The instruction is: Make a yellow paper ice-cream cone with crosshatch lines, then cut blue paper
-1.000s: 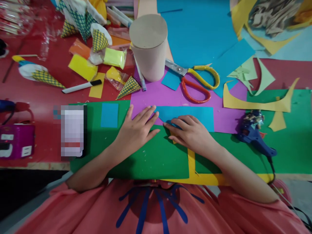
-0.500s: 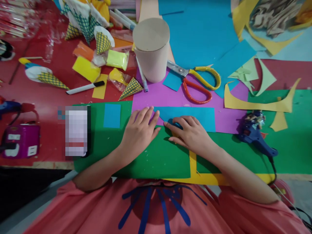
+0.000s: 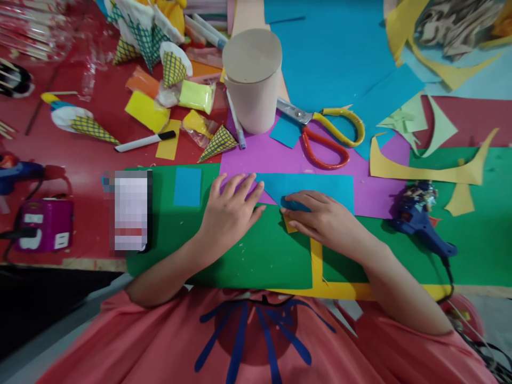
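Observation:
My left hand [image 3: 227, 220] rests palm down with its fingers spread, over the edge where the green sheet [image 3: 252, 261] meets the purple sheet [image 3: 372, 192]. Nothing is held in it. My right hand [image 3: 330, 220] lies over a blue strip [image 3: 320, 184] with a slanted left end, its fingers stretched out to the left. Under those fingers shows a dark blue patch; whether it is a separate piece I cannot tell. A small yellow-orange piece [image 3: 288, 223] pokes out below the right fingertips, partly hidden. Left of my left hand lies a small blue rectangle [image 3: 188, 187].
Scissors [image 3: 320, 128] with red and yellow handles lie beside a tall beige cylinder [image 3: 253, 80]. To the right is a blue glue gun [image 3: 424, 221] with a cord. A marker [image 3: 144, 141], a patterned cone [image 3: 219, 143] and a blurred-out phone-like object [image 3: 131, 210] are at left.
My right hand has shifted slightly to the right, uncovering more of the yellow-orange piece. The left hand stays nearly in place. The whole view has moved a little.

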The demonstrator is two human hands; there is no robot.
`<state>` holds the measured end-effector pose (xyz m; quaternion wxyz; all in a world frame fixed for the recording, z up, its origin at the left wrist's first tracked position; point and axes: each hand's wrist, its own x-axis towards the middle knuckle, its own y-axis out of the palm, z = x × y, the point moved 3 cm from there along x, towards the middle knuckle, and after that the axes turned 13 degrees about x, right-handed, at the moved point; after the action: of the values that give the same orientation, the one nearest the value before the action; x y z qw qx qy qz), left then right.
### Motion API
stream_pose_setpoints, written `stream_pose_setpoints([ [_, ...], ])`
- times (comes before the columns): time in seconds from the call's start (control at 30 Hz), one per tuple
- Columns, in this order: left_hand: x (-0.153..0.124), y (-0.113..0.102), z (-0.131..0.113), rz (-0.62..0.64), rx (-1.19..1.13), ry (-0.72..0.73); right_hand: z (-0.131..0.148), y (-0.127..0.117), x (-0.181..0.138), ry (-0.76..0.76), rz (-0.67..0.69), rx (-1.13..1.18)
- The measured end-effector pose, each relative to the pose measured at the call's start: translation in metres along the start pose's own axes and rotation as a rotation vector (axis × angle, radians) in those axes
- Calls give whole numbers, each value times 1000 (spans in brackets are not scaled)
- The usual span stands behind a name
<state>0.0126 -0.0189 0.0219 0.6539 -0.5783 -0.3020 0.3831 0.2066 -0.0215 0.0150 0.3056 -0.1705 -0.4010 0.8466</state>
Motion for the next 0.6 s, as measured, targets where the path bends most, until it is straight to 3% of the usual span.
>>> stream_pose_setpoints([
  [0.6,-5,6,6,-68,-11,99,-1,-5,1,-11,29,57],
])
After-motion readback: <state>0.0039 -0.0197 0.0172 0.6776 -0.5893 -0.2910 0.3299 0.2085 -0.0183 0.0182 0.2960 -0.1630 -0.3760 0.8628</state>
